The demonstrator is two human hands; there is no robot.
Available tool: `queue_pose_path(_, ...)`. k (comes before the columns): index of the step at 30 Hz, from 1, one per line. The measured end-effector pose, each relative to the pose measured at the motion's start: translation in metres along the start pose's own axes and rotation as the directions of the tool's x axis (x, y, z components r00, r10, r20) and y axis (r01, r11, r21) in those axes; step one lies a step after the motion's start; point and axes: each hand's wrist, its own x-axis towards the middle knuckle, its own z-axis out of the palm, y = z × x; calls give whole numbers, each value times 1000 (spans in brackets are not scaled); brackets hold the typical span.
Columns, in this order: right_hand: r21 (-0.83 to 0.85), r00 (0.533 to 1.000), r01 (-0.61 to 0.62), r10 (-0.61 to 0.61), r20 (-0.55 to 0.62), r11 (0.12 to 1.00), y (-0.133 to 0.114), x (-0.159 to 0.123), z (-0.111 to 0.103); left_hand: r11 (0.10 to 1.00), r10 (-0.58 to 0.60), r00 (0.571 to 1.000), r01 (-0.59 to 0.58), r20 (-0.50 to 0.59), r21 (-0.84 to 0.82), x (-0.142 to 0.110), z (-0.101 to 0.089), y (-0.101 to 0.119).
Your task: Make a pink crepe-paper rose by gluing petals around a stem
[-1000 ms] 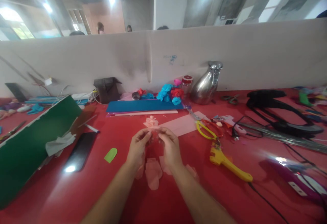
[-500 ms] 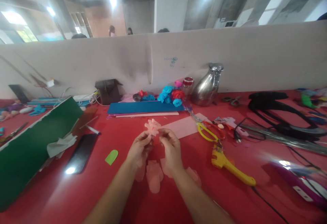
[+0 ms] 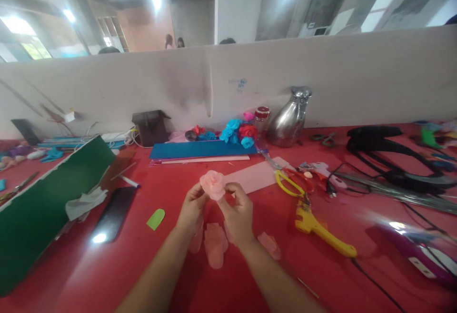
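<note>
Nearest, a thin pale stick lies on the red tabletop beside the right forearm, more fully in view than half a second ago. Left of it, a small bunch of pink paper petals, earlier partly covered by that forearm, now shows clear of it, while the middle stack of rounded pink paper petals lies as before, between the wrists. Just beyond, the left hand is pinched on the left edge of a ruffled pink paper flower, and the right hand has its thumb and bent fingers closed on the right edge. The flower, held above the table, was seen from the side before; now its layered centre faces the viewer. To the right lies a yellow glue gun, to the left a flat green paper tag and a dark phone, all unmoved. Farther off, a pink paper strip reaches toward the blue paper stack, with a shiny metal jug standing at the far wall.
</note>
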Motion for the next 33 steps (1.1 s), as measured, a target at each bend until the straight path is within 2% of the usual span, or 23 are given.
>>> queue_pose_path(7,287,982,-184,165,91,940,-4,1,2,994,93,996,-92,-10,57,5,-8,-5)
queue_pose_path(15,464,957,-289,252,142,837,1,3,3,995,90,996,-88,-29,49,4,-7,-4)
queue_pose_path(21,448,960,-276,220,173,850,-4,3,2,997,70,998,-70,-2,22,3,-5,-2)
queue_pose_path(25,383,957,-278,220,189,881,-8,5,2,996,-13,1000,15,27,-89,2,-3,-2)
queue_pose_path(28,352,943,-328,284,172,877,-6,6,3,979,-98,995,102,32,-175,1,-3,-2)
queue_pose_path(33,300,910,-410,408,74,861,4,7,5,930,-246,968,223,-43,-293,3,-6,0)
